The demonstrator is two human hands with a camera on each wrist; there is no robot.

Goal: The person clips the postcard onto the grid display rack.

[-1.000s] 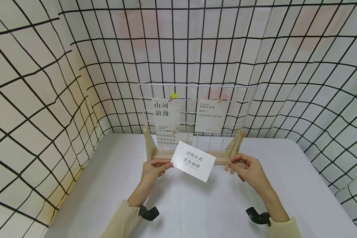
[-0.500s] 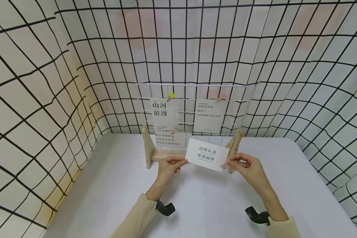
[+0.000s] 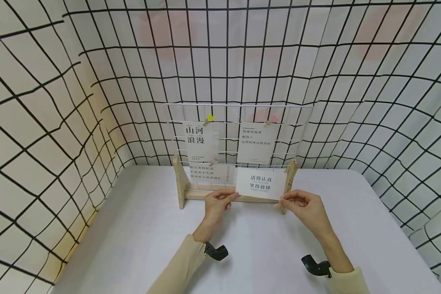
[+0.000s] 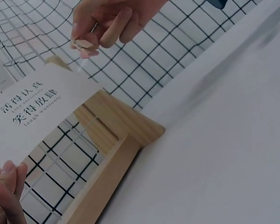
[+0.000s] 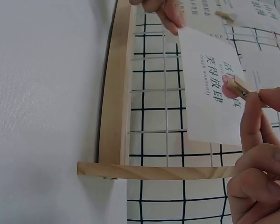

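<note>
A white card with printed Chinese characters is pinched at its lower left corner by my left hand. It stands nearly level against the lower right of a white wire grid rack with a wooden base. Between the thumb and finger of my right hand, a small wooden clothespin with a pink decoration is held. In the right wrist view the clothespin appears in front of the card; whether they touch I cannot tell. The left wrist view shows the card's corner at my left fingertips.
Several cards hang on the grid: an upper left card under a yellow-topped clothespin, an upper right card, and a lower left card. The rack stands on a white table before a black-gridded backdrop.
My left hand has carried the card rightward and slightly up, turning it from tilted to nearly level against the rack. The right hand has stayed almost in place with the clothespin.
</note>
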